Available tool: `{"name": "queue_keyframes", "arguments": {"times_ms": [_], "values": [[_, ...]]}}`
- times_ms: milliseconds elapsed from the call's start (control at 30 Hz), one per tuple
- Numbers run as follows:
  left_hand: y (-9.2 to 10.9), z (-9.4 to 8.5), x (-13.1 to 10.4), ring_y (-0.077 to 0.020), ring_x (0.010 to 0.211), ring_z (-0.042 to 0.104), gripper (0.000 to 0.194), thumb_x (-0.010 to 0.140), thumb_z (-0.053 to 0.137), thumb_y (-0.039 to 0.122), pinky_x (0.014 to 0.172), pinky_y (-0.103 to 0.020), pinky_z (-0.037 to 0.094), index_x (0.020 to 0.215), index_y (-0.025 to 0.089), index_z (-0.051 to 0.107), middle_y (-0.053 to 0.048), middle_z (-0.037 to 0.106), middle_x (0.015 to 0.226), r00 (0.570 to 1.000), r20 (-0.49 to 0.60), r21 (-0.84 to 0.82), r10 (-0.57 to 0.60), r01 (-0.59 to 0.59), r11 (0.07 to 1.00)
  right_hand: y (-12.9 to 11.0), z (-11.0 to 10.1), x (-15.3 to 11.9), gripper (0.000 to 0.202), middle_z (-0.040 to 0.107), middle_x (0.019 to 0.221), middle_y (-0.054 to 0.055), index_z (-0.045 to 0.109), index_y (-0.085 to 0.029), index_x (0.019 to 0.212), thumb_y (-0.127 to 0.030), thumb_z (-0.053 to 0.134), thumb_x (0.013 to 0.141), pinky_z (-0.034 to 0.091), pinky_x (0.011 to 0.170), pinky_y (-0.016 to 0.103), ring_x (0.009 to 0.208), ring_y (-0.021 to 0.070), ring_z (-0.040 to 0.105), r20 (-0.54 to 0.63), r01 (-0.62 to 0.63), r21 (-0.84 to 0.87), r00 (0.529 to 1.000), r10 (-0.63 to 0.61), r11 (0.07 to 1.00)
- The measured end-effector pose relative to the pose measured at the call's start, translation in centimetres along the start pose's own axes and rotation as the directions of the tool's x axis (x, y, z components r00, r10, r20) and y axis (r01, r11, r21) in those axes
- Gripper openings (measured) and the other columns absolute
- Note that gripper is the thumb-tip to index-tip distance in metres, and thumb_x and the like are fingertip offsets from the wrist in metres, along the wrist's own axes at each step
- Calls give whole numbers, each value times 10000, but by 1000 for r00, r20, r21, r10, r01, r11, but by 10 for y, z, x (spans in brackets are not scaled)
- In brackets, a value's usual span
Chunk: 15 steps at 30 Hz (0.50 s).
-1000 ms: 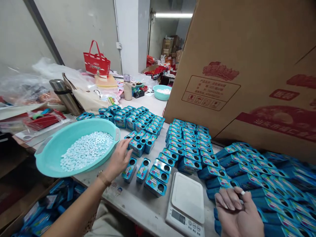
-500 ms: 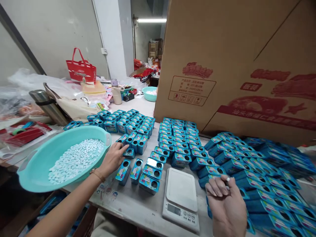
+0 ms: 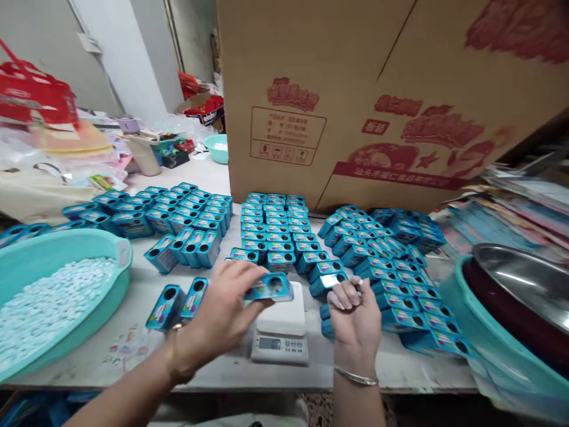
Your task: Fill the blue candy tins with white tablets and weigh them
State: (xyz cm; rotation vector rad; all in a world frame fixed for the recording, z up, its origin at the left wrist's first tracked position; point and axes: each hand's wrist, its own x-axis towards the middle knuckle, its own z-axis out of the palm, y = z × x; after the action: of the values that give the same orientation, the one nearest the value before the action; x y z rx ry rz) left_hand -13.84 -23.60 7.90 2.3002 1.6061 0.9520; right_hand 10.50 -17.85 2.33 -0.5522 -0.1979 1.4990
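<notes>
My left hand [image 3: 222, 305] grips a small blue tin [image 3: 281, 290] with a round hole in its top, its fingers at the tin's left end. The tin is held above the white digital scale [image 3: 282, 350] and hides part of the weighing plate. My right hand [image 3: 355, 314], palm up with curled fingers, is to the right of the scale. A small whitish piece shows between its thumb and fingers, seemingly a tablet. Pale blue tablets [image 3: 57, 296] lie in the turquoise basin [image 3: 123, 252] at left.
Rows of blue tins [image 3: 278, 228] cover the middle, with more tins [image 3: 400, 279] at right. A large cardboard box [image 3: 347, 77] stands behind them. Stacked bowls [image 3: 524, 284] are at the right edge. Two tins [image 3: 164, 305] stand near my left forearm.
The view has turned right. My left hand has moved from the tins beside the basin to above the scale, bringing a tin. My right hand remains curled.
</notes>
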Motion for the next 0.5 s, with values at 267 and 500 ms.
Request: {"name": "queue_keyframes", "arguments": {"times_ms": [267, 500], "values": [[-9, 101, 24, -256, 1064, 560, 441, 837, 650, 277, 1074, -546, 306, 1255, 232, 515, -63, 591, 1124, 975, 219, 55, -26, 14, 998, -15, -5, -4, 168, 348, 546, -91, 531, -177, 780, -300, 552, 892, 241, 341, 156, 380, 30, 249, -16, 11, -71, 1000, -13, 997], [-11, 45, -11, -264, 1290, 425, 672, 853, 639, 358, 1096, -447, 359, 1435, 242, 322, -95, 463, 1385, 978, -151, -70, -146, 136, 988, 13, 4, 1, 123, 561, 763, -19, 599, -176, 904, -238, 624, 801, 357, 393, 131, 517, 43, 450, -62, -78, -178, 996, 67, 981]]}}
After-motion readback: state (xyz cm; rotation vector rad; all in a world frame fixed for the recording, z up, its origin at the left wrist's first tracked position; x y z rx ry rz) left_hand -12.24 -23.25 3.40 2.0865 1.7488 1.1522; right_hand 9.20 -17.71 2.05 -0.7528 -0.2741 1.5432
